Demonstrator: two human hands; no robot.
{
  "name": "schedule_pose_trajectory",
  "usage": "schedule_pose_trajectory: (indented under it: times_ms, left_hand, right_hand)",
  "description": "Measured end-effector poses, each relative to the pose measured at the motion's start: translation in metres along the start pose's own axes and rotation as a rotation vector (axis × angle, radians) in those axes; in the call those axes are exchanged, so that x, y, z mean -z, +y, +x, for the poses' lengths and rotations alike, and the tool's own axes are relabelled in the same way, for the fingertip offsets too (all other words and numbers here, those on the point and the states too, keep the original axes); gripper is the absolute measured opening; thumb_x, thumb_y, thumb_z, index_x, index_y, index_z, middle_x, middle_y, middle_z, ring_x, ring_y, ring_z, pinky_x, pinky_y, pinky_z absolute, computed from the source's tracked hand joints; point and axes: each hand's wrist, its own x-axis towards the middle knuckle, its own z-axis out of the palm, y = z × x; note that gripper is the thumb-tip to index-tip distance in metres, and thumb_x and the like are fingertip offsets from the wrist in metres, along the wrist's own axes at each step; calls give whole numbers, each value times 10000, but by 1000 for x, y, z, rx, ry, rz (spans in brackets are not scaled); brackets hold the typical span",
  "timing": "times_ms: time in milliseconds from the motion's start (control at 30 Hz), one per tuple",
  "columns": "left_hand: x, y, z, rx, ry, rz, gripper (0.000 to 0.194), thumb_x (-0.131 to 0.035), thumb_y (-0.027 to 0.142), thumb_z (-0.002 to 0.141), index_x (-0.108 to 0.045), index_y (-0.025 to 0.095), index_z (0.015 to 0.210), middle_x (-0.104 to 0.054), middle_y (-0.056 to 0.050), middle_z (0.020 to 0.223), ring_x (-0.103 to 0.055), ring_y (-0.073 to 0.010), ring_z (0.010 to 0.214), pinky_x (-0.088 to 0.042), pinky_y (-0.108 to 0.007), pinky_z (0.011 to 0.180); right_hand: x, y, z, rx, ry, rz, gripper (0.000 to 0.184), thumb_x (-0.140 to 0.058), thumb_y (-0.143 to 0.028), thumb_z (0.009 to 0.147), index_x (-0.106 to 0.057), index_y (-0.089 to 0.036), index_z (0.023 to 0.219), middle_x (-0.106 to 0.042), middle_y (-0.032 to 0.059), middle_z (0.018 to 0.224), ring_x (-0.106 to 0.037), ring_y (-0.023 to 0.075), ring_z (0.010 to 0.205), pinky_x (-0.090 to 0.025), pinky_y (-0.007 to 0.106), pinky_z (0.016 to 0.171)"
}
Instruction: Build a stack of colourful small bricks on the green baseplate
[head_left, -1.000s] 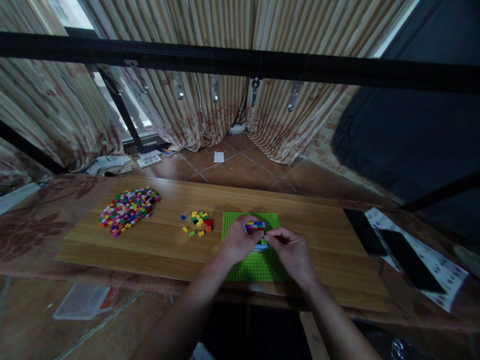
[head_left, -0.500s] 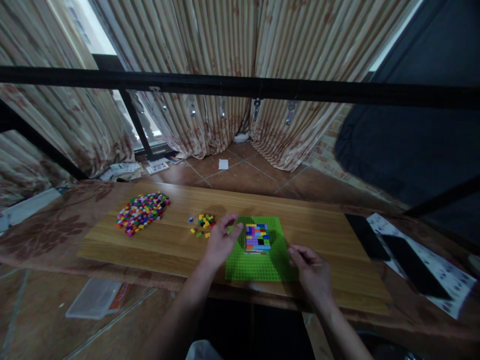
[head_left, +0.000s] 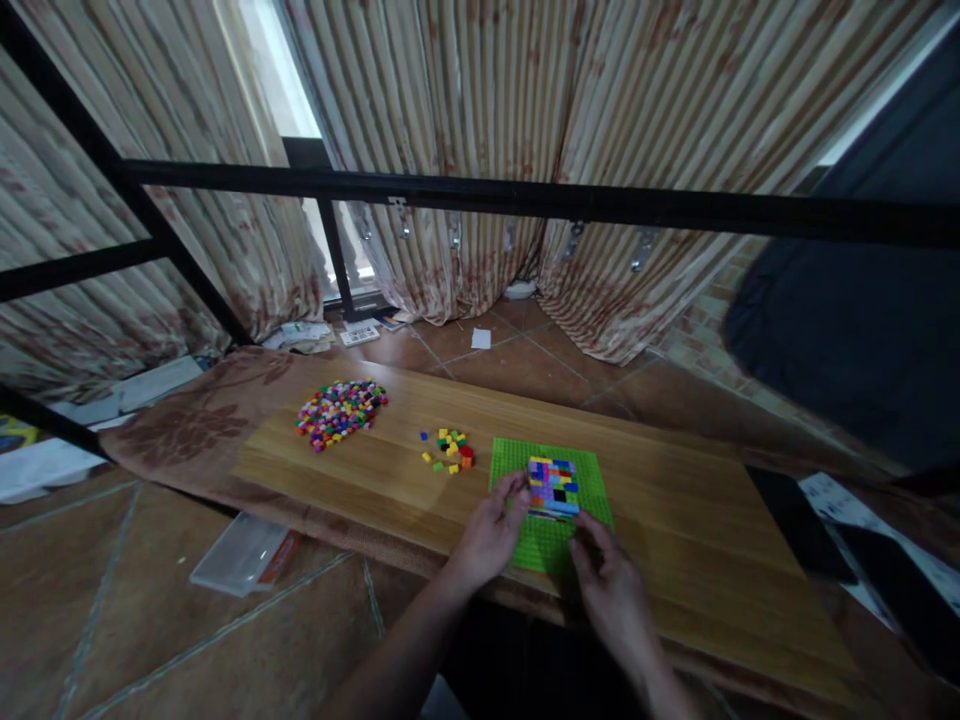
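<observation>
A block of stacked toy bricks (head_left: 553, 482) in many colours stands on a green studded baseplate (head_left: 536, 550). My left hand (head_left: 491, 530) is at the block's left side. Its fingertips look close to or against the bricks, its thumb apart from the fingers. Around the front right corner of the block, my right hand (head_left: 606, 565) has its index finger stretched towards the bricks and its thumb lower, with a gap between. Whether either hand actually touches the block is too blurred to tell. No loose brick shows in the fingers.
Several loose bricks (head_left: 450, 442) lie left of the baseplate on the wooden board (head_left: 375, 500). A larger pile of bricks (head_left: 341, 412) is farther left. Dark flat objects (head_left: 795, 520) and a printed sheet (head_left: 832, 495) lie at the right. A clear plastic box (head_left: 236, 555) sits on the floor.
The head view has turned left. My left hand has come to the block's left side; my right hand has moved from the baseplate's right edge in to the block's front right corner.
</observation>
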Motion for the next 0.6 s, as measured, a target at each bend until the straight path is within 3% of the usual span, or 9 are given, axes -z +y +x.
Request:
schedule_pose_trajectory:
  times_ms: [267, 467, 600]
  left_hand:
    - [-4, 8, 7, -11, -44, 5, 423, -445, 456, 903, -551, 184, 1210, -641, -73, 1181, -592, -204, 1094, -441, -357, 993]
    - [17, 8, -8, 112, 85, -76, 456, -509, 471, 865, -569, 152, 1185, -605, -115, 1260, -570, -234, 1150, -420, -378, 1020]
    - [32, 8, -12, 118, 99, -97, 431, -554, 468, 838, -594, 173, 1149, -619, -105, 1243, -577, -243, 1133, -444, -378, 986]
  right_hand:
    - [-5, 5, -7, -6, -17, -5, 488, -448, -450, 849, -530, -157, 1231, -600, 139, 1245, -549, 272, 1160, -372, 478, 1035]
    - [-3, -6, -3, -43, 38, 14, 577, -434, -440, 857, -400, -162, 1361, -557, 139, 1293, -574, 267, 1104, -413, 478, 992]
    - [-8, -19, 0, -8, 32, 1, 612, -416, -402, 867, -307, -182, 1427, -503, 139, 1334, -557, 260, 1120, -422, 469, 981]
